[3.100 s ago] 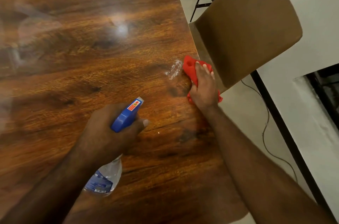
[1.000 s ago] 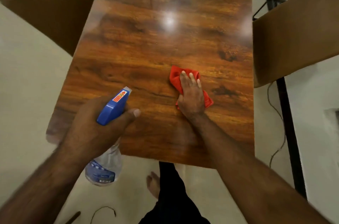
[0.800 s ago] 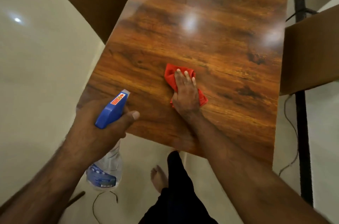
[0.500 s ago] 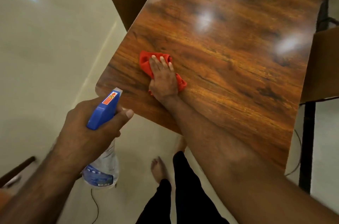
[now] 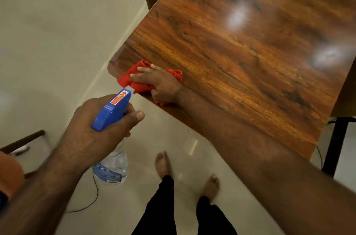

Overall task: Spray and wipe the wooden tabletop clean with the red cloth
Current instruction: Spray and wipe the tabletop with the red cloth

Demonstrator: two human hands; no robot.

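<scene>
Our right hand (image 5: 161, 82) presses the red cloth (image 5: 137, 86), fingers nearly straight, at the eight o'clock corner of the wooden tabletop (image 5: 240, 52); our left hand (image 5: 96, 130) grips the spray bottle (image 5: 112, 111), seven o'clock from it.

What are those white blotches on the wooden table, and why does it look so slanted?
Head view: the blotches are light glare on the glossy brown wooden tabletop; another glints on the pale tiled floor. The tilted wide-angle camera skews the table; detail is soft.
</scene>
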